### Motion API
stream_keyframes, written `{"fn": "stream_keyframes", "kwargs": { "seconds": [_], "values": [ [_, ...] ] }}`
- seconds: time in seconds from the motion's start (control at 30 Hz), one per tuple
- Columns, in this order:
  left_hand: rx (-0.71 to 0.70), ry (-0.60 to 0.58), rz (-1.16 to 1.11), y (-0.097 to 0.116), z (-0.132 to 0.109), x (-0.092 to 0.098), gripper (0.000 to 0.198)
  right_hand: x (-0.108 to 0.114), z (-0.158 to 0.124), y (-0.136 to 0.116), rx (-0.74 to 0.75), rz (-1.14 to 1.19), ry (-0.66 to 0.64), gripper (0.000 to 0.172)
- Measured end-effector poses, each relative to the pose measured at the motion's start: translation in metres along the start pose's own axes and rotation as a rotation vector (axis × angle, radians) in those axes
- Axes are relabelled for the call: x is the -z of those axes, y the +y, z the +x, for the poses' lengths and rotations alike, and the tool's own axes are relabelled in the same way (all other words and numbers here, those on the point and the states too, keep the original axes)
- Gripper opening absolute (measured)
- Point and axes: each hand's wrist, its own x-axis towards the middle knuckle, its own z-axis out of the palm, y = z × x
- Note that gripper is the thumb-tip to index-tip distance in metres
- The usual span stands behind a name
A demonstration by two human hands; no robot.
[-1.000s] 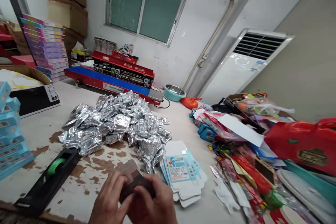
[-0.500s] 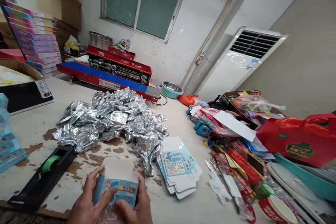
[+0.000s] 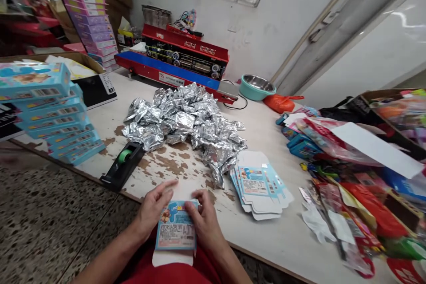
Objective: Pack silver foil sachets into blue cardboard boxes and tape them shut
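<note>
A light blue printed carton with white flaps at both ends stands before my body, past the table's front edge. My left hand grips its upper left side, fingers curled near the top flap. On the carton's upper right side, my right hand holds it with the thumb on the printed face. Flat, unfolded cartons lie in a small stack to the right of my hands. Beyond them is a heap of silver foil packets. A black tape dispenser with green tape sits left of my hands.
Filled-out blue boxes are stacked on the left table edge. A red sealing machine with a blue belt stands at the back, beside a teal basin. Mixed bags and packets clutter the right side.
The view has turned left and down, bringing the blue box stack and floor into sight. Both hands still hold the carton, which now shows its printed face and lower flap.
</note>
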Motion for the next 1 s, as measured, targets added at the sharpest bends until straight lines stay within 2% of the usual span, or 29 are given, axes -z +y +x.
{"fn": "stream_keyframes", "kwargs": {
  "seconds": [0.07,0.1,0.17,0.27,0.33,0.4,0.53,0.6,0.67,0.77,0.8,0.83,0.87,0.93,1.0],
  "values": [
    [-0.039,-0.018,0.002,0.005,0.000,0.005,0.049,-0.002,0.000,-0.002,-0.085,0.190,-0.018,0.057],
    [-0.062,-0.041,0.059,0.009,0.000,0.008,0.044,-0.002,-0.001,-0.003,-0.105,0.229,-0.018,0.068],
    [-0.101,-0.103,0.246,0.019,-0.002,0.014,0.034,-0.004,-0.002,-0.002,-0.109,0.185,-0.032,0.073],
    [-0.105,-0.293,0.485,0.035,-0.008,0.019,0.023,-0.006,-0.004,0.004,-0.079,0.087,-0.057,0.081],
    [-0.136,-0.409,0.642,0.041,-0.010,0.019,0.030,-0.009,-0.006,0.012,-0.062,0.043,-0.069,0.090],
    [-0.193,-0.435,0.770,0.043,-0.010,0.017,0.032,-0.011,-0.009,0.020,-0.037,-0.011,-0.059,0.094],
    [-0.186,-0.347,0.737,0.037,-0.002,0.015,0.034,-0.014,-0.011,0.028,0.057,-0.104,0.003,0.092],
    [-0.164,-0.336,0.740,0.039,0.003,0.016,0.033,-0.016,-0.012,0.029,0.053,-0.085,-0.008,0.086],
    [-0.156,-0.413,0.793,0.046,0.008,0.019,0.031,-0.018,-0.013,0.030,0.017,-0.049,-0.052,0.078],
    [-0.162,-0.659,0.829,0.055,0.011,0.029,0.031,-0.019,-0.014,0.034,-0.002,-0.035,-0.105,0.068],
    [-0.153,-0.706,0.820,0.055,0.011,0.033,0.032,-0.018,-0.014,0.035,0.020,-0.057,-0.101,0.062],
    [-0.136,-0.686,0.804,0.052,0.008,0.037,0.031,-0.017,-0.013,0.036,0.059,-0.094,-0.084,0.052],
    [-0.118,-0.598,0.779,0.046,0.005,0.041,0.031,-0.015,-0.011,0.036,0.109,-0.143,-0.056,0.040],
    [-0.099,-0.305,0.712,0.028,-0.006,0.046,0.031,-0.010,-0.008,0.035,0.209,-0.237,0.011,0.020],
    [-0.145,-0.050,0.634,0.007,-0.018,0.047,0.031,-0.008,-0.005,0.034,0.248,-0.277,0.047,0.013]
  ]
}}
